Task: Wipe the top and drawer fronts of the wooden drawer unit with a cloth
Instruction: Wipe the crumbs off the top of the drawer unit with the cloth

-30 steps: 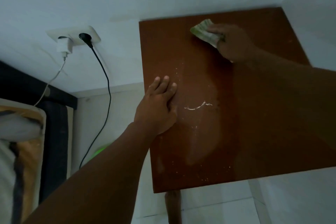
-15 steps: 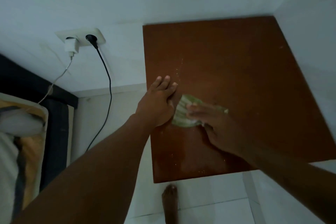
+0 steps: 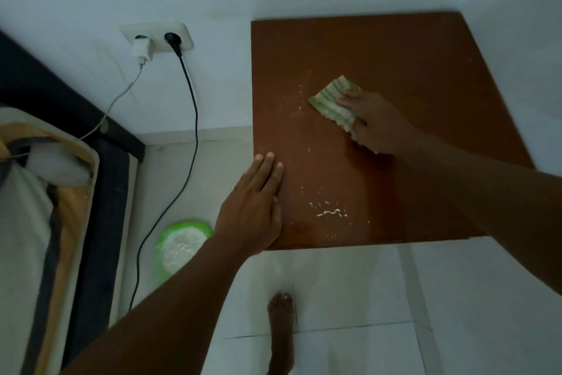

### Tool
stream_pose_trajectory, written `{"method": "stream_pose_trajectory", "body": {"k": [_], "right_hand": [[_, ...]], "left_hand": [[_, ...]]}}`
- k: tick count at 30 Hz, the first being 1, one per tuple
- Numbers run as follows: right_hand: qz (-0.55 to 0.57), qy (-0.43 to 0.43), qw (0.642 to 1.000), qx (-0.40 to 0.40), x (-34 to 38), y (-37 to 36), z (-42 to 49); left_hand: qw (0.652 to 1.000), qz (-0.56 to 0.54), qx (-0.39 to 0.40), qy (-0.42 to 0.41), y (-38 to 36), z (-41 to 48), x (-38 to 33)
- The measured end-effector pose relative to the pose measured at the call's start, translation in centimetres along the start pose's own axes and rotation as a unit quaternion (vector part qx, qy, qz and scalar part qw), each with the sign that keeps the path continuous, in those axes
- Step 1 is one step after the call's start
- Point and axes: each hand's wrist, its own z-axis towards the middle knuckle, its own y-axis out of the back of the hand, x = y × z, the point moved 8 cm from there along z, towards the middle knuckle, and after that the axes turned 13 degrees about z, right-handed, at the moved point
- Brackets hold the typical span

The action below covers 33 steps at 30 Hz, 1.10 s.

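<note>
One wooden drawer unit here, seen from straight above, so only its brown top (image 3: 425, 55) shows; can't see the drawer fronts at all. It's tucked into the corner of the white walls.

One cloth (image 3: 331, 101), green and pale striped, kind of ribbed. It's lying on the top a bit left of the middle, well away from all four edges. The right hand (image 3: 378, 126) sits on its right half with the fingers bent down over it, gripping and pressing it onto the wood. A bit of cloth peeks out under the palm too.

The left hand (image 3: 252, 210) is flat on the top's left edge, near the front-left corner. Its fingers are straight and close together, relaxed, holding nothing.

There's a trail of white crumbs (image 3: 331, 212) down the left half of the top, with the biggest clump near the front edge, between the two hands.

Off the unit:
- one wall socket (image 3: 182, 31) with two plugs in it, a white charger (image 3: 141, 49) and a black plug (image 3: 171, 40)
- two cables, one white (image 3: 121, 94) and one black (image 3: 191, 107), both hanging down
- one green dish (image 3: 182, 248) with something white in it, on the floor left of the unit
- one bed (image 3: 45, 222) along the left side
- one bare foot (image 3: 281, 329) on the tiles, in front of the unit's front edge
</note>
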Motion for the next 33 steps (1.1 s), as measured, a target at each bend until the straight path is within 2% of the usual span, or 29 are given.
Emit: {"method": "stream_pose_trajectory", "body": {"k": [4,8,13,19,20,22,24,28,33], "right_hand": [[0.002,0.027,1.0,-0.015,0.2,-1.5,-2.9],[0.056,0.066,0.996,0.016,2.7,-3.2,-9.1],[0.052,0.123,0.99,0.043,6.5,-5.9,-17.7],[0.036,0.202,0.974,0.099,10.6,-6.6,-22.8],[0.054,0.21,0.972,0.087,11.3,-5.4,-22.1],[0.103,0.216,0.971,0.016,11.9,-1.6,-18.3],[0.104,0.165,0.979,-0.065,10.3,2.3,-12.1],[0.011,0.048,0.994,-0.096,3.8,4.5,0.6],[0.046,-0.075,0.984,-0.158,-2.4,7.6,10.0]], "left_hand": [[0.999,-0.018,-0.024,0.015,-0.5,-2.5,-1.5],[0.999,-0.037,-0.017,0.036,-0.7,-3.0,-2.4],[0.997,-0.064,0.024,0.048,0.0,-2.6,-1.5],[0.994,-0.076,0.058,0.052,0.9,-1.7,-1.5],[0.995,-0.069,0.06,0.049,1.0,-1.5,-1.4],[0.997,-0.034,0.061,0.03,1.4,-1.0,-1.1],[0.997,0.005,0.071,0.0,1.5,-0.2,-0.8],[0.996,0.024,0.081,-0.002,1.7,3.1,1.0],[0.998,-0.006,0.056,-0.016,2.3,7.5,2.9]]}}
